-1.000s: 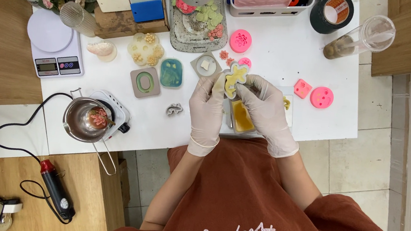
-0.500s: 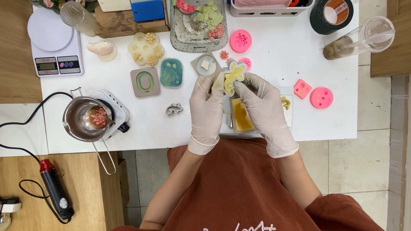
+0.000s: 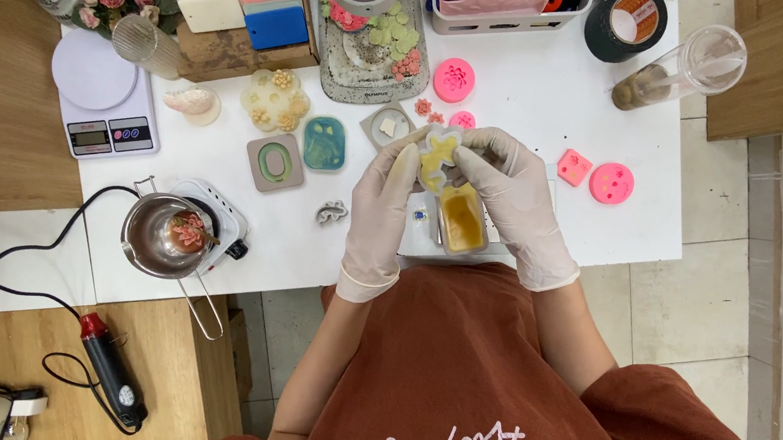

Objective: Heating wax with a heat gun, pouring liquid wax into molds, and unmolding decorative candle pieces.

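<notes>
Both gloved hands, left hand and right hand, pinch a yellow mold.

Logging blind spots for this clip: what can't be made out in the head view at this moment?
- Yellow mould: its edges are covered by the gloved left hand and right hand.
- Small tray: amber inside; the contents are too small to identify.
- Steel pot: pink lump inside, blurred.
- Grey basket: cut off by the top edge.
</notes>
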